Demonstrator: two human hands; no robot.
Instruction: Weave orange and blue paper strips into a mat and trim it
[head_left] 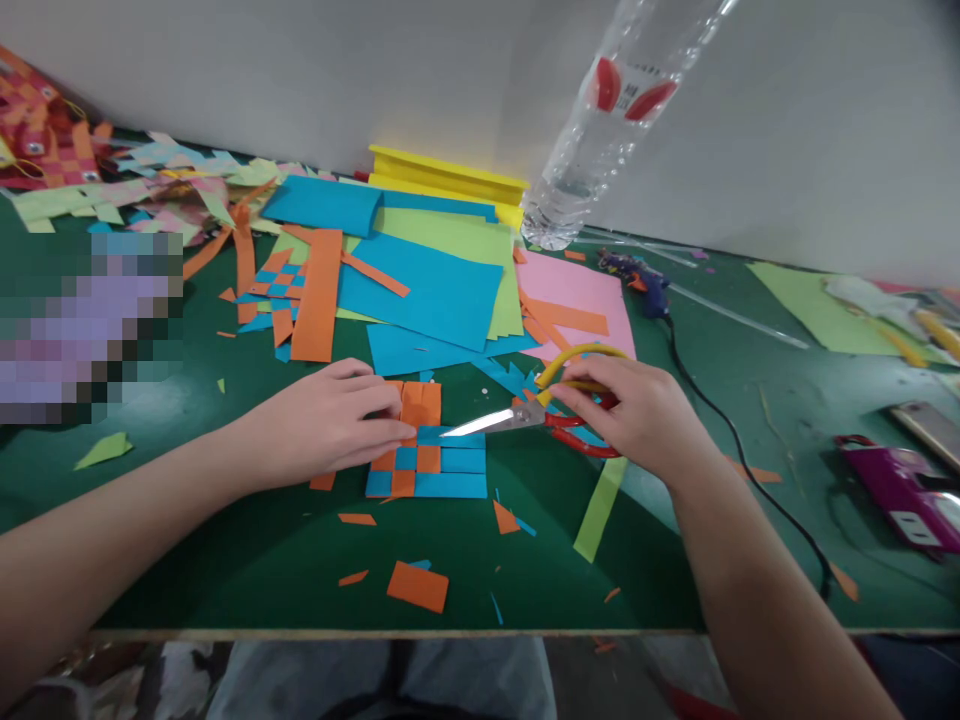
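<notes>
A small checkered weave of orange and blue paper strips (429, 458) lies on the green table, with loose strip ends at its top and right. My left hand (337, 415) rests palm down on its left part, fingers stretched over the strips and covering that corner. In my right hand (637, 405) are scissors (525, 412) with yellow and red handles, gripped at the handles. Their blades point left, with the tip over a blue strip of the weave. Whether the tip touches the paper, I cannot tell.
Behind the weave lie blue sheets (427, 295), an orange strip (318, 300) and pink paper (577, 285). A water bottle (600, 140) stands at the back. To the right are a glue gun (649, 285) with a black cord and a purple object (904, 495). Paper scraps (418, 586) litter the front.
</notes>
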